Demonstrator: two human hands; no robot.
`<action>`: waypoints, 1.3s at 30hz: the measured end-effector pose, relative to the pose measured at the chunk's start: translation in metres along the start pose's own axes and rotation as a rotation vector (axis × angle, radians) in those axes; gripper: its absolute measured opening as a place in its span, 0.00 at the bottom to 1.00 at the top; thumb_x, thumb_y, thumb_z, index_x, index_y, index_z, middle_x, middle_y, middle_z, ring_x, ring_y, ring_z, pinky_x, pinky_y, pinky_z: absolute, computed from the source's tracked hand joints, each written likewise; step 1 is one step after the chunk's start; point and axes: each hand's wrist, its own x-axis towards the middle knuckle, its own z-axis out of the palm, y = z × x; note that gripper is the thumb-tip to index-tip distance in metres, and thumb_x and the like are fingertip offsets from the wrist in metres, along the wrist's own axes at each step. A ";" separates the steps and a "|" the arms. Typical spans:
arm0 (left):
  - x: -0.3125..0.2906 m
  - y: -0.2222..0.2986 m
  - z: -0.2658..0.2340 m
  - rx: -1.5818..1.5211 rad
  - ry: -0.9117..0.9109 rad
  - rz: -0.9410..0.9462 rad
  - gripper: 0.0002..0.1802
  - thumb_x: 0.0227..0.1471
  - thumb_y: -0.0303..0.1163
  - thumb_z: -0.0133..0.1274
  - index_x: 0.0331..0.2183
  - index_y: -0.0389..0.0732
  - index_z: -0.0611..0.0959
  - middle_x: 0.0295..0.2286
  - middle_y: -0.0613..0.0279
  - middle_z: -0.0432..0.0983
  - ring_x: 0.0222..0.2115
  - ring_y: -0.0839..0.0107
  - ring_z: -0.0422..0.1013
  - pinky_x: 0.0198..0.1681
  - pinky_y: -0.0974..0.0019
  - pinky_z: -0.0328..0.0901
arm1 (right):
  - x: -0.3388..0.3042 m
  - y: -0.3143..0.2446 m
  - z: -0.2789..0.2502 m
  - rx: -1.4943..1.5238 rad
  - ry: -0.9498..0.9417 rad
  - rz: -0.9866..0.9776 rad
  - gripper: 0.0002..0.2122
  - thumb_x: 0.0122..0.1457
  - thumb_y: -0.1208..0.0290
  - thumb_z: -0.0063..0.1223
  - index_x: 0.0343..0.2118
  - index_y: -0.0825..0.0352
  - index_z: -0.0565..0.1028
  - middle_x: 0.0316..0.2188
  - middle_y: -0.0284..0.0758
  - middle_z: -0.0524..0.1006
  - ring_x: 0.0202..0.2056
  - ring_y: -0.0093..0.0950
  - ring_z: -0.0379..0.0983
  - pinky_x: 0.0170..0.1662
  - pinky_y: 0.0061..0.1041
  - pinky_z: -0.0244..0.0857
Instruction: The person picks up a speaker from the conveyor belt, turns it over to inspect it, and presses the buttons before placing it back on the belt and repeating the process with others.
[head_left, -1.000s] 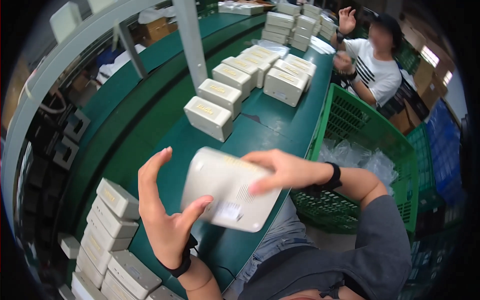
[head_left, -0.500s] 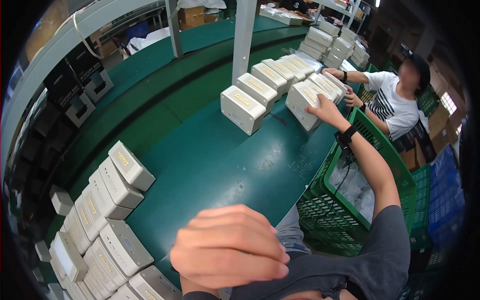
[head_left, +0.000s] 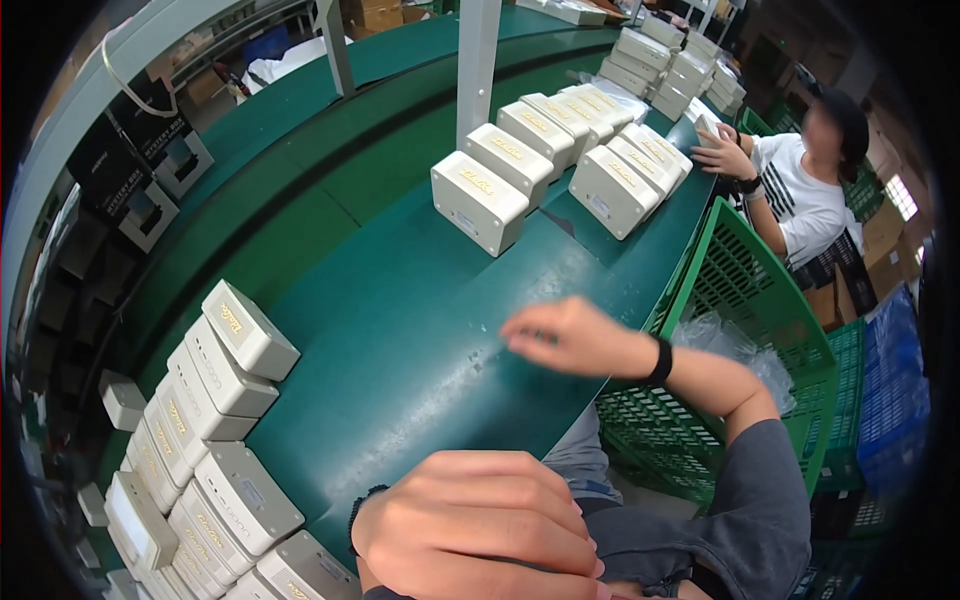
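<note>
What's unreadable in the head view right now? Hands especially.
- Left hand: only its back shows, close to the lens; palm and anything under it are hidden.
- Right hand: fingertips motion-blurred over the green table; contact unclear.
- Green crate: contents partly hidden by the right forearm; only clear plastic bags show.
- White boxes at lower left: stack cut off by the fisheye rim.

left hand [head_left: 480, 525]: curled, raised close | right hand [head_left: 565, 338]: empty, extended

Stacked boxes [head_left: 215, 400] lie at 9 o'clock on the table [head_left: 400, 330]. Box rows [head_left: 560, 160] stand at 12 o'clock. A crate [head_left: 740, 300] sits at 3 o'clock, beside the table, holding plastic bags [head_left: 720, 340].
</note>
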 end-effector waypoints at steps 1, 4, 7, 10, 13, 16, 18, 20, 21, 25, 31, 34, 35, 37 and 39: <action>0.000 0.000 -0.002 0.006 -0.029 -0.009 0.16 0.53 0.36 0.54 0.23 0.32 0.83 0.21 0.54 0.77 0.20 0.65 0.73 0.27 0.68 0.69 | -0.003 -0.010 0.013 0.061 -0.052 -0.025 0.07 0.56 0.73 0.54 0.37 0.66 0.76 0.30 0.34 0.79 0.27 0.31 0.76 0.30 0.24 0.69; 0.003 -0.003 -0.005 -0.006 -0.093 -0.035 0.15 0.51 0.34 0.55 0.23 0.31 0.83 0.21 0.53 0.77 0.21 0.64 0.73 0.27 0.68 0.69 | -0.014 -0.008 0.041 0.139 -0.133 -0.182 0.06 0.58 0.72 0.53 0.37 0.65 0.76 0.30 0.33 0.79 0.27 0.31 0.75 0.26 0.25 0.68; 0.012 -0.009 -0.005 0.047 -0.179 -0.034 0.13 0.49 0.33 0.58 0.24 0.31 0.83 0.22 0.53 0.77 0.22 0.64 0.74 0.27 0.67 0.69 | -0.019 0.001 0.047 0.172 -0.136 -0.167 0.06 0.58 0.73 0.52 0.36 0.64 0.77 0.30 0.33 0.79 0.27 0.31 0.75 0.26 0.27 0.68; 0.012 -0.017 0.009 -0.116 -0.078 -0.148 0.12 0.47 0.32 0.59 0.24 0.30 0.84 0.23 0.52 0.77 0.23 0.63 0.73 0.28 0.67 0.68 | -0.023 0.011 0.050 0.171 -0.107 -0.155 0.05 0.58 0.73 0.52 0.36 0.64 0.76 0.30 0.33 0.78 0.27 0.32 0.75 0.26 0.27 0.68; 0.012 -0.026 0.018 -0.336 -0.028 -0.261 0.11 0.46 0.31 0.60 0.25 0.30 0.84 0.24 0.51 0.77 0.25 0.61 0.73 0.29 0.66 0.68 | -0.017 0.014 0.055 0.136 -0.062 -0.173 0.05 0.58 0.72 0.52 0.35 0.65 0.76 0.30 0.34 0.78 0.27 0.32 0.75 0.26 0.28 0.68; 0.014 -0.038 0.023 -0.577 -0.025 -0.372 0.11 0.46 0.30 0.60 0.26 0.30 0.84 0.26 0.50 0.77 0.27 0.59 0.72 0.30 0.65 0.68 | -0.016 0.013 0.057 0.144 -0.076 -0.196 0.05 0.58 0.72 0.51 0.35 0.65 0.75 0.30 0.34 0.78 0.28 0.34 0.74 0.27 0.30 0.67; 0.013 -0.045 0.021 -0.671 -0.109 -0.434 0.11 0.46 0.30 0.59 0.27 0.30 0.84 0.28 0.49 0.77 0.30 0.58 0.72 0.34 0.63 0.68 | -0.020 0.013 0.057 0.136 -0.091 -0.165 0.06 0.58 0.71 0.50 0.35 0.65 0.75 0.30 0.34 0.78 0.29 0.34 0.74 0.28 0.31 0.67; 0.013 -0.048 0.018 -0.717 -0.150 -0.466 0.11 0.47 0.30 0.59 0.27 0.30 0.85 0.30 0.48 0.77 0.32 0.58 0.72 0.35 0.62 0.68 | -0.022 0.011 0.058 0.144 -0.141 -0.144 0.07 0.58 0.69 0.48 0.34 0.65 0.76 0.30 0.34 0.78 0.30 0.36 0.75 0.30 0.34 0.67; 0.013 -0.048 0.017 -0.754 -0.183 -0.493 0.11 0.47 0.30 0.59 0.27 0.30 0.85 0.30 0.48 0.77 0.33 0.58 0.71 0.37 0.62 0.67 | -0.023 0.010 0.059 0.143 -0.140 -0.141 0.07 0.58 0.69 0.48 0.34 0.65 0.76 0.30 0.34 0.78 0.30 0.36 0.75 0.30 0.34 0.67; 0.012 -0.054 0.016 -0.858 -0.255 -0.530 0.10 0.47 0.30 0.59 0.28 0.30 0.85 0.33 0.47 0.76 0.36 0.57 0.71 0.40 0.60 0.66 | -0.023 0.011 0.058 0.136 -0.140 -0.132 0.06 0.59 0.69 0.48 0.33 0.65 0.75 0.29 0.34 0.78 0.30 0.36 0.75 0.30 0.34 0.66; 0.007 -0.060 0.019 -0.927 -0.253 -0.472 0.09 0.47 0.28 0.59 0.30 0.31 0.84 0.34 0.48 0.76 0.37 0.57 0.70 0.41 0.60 0.66 | -0.023 0.012 0.061 0.115 -0.151 -0.191 0.06 0.59 0.71 0.49 0.36 0.65 0.74 0.30 0.35 0.77 0.30 0.35 0.74 0.29 0.32 0.67; 0.006 -0.061 0.021 -0.935 -0.276 -0.507 0.10 0.47 0.28 0.59 0.31 0.31 0.84 0.33 0.48 0.76 0.36 0.58 0.70 0.41 0.60 0.66 | -0.024 0.014 0.061 0.118 -0.151 -0.189 0.06 0.59 0.71 0.48 0.36 0.65 0.74 0.30 0.35 0.77 0.31 0.35 0.74 0.30 0.32 0.67; 0.005 -0.061 0.022 -0.935 -0.281 -0.518 0.10 0.47 0.28 0.59 0.31 0.31 0.84 0.33 0.48 0.76 0.36 0.58 0.70 0.42 0.61 0.66 | -0.024 0.015 0.061 0.119 -0.154 -0.189 0.06 0.59 0.71 0.48 0.36 0.65 0.74 0.31 0.35 0.77 0.31 0.35 0.74 0.30 0.32 0.67; 0.002 -0.058 0.022 -0.910 -0.253 -0.549 0.09 0.48 0.29 0.59 0.30 0.31 0.83 0.33 0.48 0.76 0.36 0.57 0.70 0.41 0.61 0.66 | -0.023 0.015 0.061 0.121 -0.158 -0.191 0.06 0.59 0.71 0.48 0.36 0.65 0.74 0.31 0.35 0.77 0.31 0.35 0.74 0.30 0.32 0.68; -0.001 -0.050 0.023 -0.868 -0.201 -0.580 0.09 0.48 0.29 0.59 0.28 0.31 0.83 0.33 0.48 0.76 0.36 0.57 0.70 0.41 0.61 0.66 | -0.022 0.012 0.062 0.128 -0.157 -0.198 0.06 0.59 0.71 0.48 0.36 0.65 0.74 0.31 0.35 0.77 0.31 0.35 0.74 0.30 0.32 0.68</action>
